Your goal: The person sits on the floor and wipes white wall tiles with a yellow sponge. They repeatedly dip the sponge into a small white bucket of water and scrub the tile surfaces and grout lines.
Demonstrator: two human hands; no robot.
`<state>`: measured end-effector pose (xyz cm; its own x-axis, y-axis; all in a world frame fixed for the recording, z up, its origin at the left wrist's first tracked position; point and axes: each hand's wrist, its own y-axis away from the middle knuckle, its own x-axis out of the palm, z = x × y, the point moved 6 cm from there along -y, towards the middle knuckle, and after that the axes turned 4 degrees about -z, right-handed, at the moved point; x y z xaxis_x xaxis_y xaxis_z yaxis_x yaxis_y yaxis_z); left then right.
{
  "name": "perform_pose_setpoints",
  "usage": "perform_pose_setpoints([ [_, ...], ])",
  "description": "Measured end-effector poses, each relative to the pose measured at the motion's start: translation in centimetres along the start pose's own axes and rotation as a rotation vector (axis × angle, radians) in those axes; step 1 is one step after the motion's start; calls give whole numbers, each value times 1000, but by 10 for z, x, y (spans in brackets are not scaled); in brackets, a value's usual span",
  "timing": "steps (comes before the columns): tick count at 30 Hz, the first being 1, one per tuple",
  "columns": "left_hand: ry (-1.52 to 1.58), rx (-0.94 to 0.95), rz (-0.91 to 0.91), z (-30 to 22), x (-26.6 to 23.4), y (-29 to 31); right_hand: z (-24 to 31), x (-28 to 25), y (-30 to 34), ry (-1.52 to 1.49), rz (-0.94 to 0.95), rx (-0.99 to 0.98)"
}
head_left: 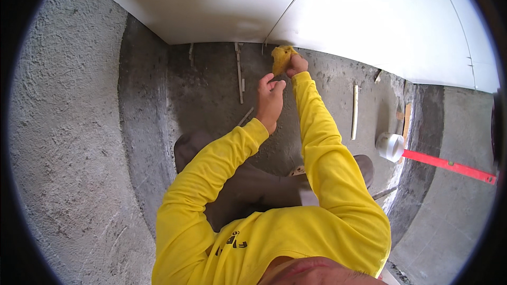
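Note:
My right hand (298, 67) grips a worn, ragged yellow sponge (281, 60) close to the lower edge of the white wall panels (359, 21). The sponge is just below the thin joint between two panels. Lower and to the left, my left hand (270, 103) is raised, its index finger and thumb apart and pointing toward the sponge. Nothing shows in the left hand, though its palm is partly hidden. Both forearms are in yellow sleeves.
Thin strips (239, 74) lie on the grey concrete floor, with a pale strip (355, 113) farther right. To the right stand a white round container (391, 146) and a red spirit level (449, 165). A rough grey wall (74, 126) rises on the left.

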<state>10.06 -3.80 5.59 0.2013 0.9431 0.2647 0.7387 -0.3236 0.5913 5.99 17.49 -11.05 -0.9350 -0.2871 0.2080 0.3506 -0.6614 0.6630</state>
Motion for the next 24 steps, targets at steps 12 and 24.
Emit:
perform_pose_setpoints([
  [12,6,41,18,-13,1,6,-26,39,-9,32,-172,54],
  [24,40,42,21,-16,2,4,-33,55,-35,-333,138,319],
])
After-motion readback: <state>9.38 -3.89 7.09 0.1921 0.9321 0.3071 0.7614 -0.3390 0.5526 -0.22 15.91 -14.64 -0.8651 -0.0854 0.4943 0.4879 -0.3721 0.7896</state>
